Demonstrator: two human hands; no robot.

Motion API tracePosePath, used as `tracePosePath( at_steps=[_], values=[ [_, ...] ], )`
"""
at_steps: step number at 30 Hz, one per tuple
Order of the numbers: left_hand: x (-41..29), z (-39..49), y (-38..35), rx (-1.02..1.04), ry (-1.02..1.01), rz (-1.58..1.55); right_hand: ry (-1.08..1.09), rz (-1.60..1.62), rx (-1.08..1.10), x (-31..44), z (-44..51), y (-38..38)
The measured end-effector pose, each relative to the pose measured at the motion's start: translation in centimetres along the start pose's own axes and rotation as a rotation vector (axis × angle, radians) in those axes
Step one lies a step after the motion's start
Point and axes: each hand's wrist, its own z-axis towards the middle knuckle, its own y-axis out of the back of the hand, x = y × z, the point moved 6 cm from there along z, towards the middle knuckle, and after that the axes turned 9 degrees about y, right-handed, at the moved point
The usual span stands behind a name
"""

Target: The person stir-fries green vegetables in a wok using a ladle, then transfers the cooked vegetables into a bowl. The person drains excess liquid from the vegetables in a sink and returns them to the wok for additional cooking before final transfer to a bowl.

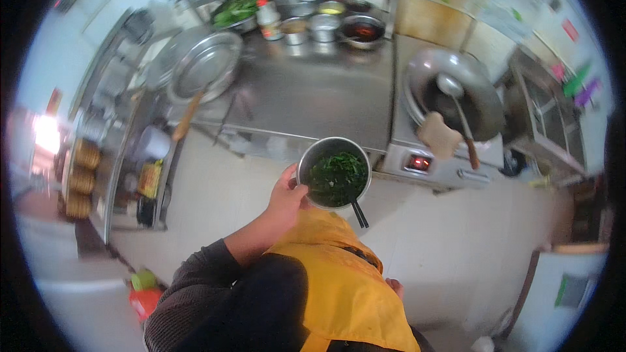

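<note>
My left hand (289, 195) grips the side of a metal bowl (301, 156), held in front of the yellow apron (352, 293). Chopped leafy greens (340, 171) lie inside it, and a pair of black chopsticks (360, 215) leans out over the rim towards me. Beside the apron, low on the right, part of my right hand (396, 287) shows; its fingers are mostly hidden, so its state is unclear. Beyond the bowl stretches a stainless steel worktable (318, 93).
A wok (452, 66) with a ladle (451, 86) sits on the stove at right, a cloth (440, 136) at its front edge. Metal basins (208, 61), a wooden-handled tool (189, 116), a bottle (268, 22) and seasoning bowls (324, 27) stand on the worktable. Shelving (122, 151) runs along the left.
</note>
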Motion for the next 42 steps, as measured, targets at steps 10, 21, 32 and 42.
tracePosePath(
  at_steps=[10, 21, 32, 42],
  values=[
    [-0.5, -4.2, 23.3, -0.394, -0.079, -0.257, 0.374, -0.300, 0.112, 24.7, 7.7, -2.6],
    [10.3, -21.4, 44.4, -1.105, -0.179, -0.827, 1.205, -0.808, 0.294, 54.5, 10.3, -27.3],
    [9.3, -29.9, 61.3, -1.284, -0.131, -0.634, 0.797, -0.768, -0.079, 75.4, 18.7, -44.9],
    [3.3, -27.1, 65.7, -1.233, -0.171, -0.001, 0.826, -0.856, -0.316, 80.0, 23.3, -41.0]
  ],
)
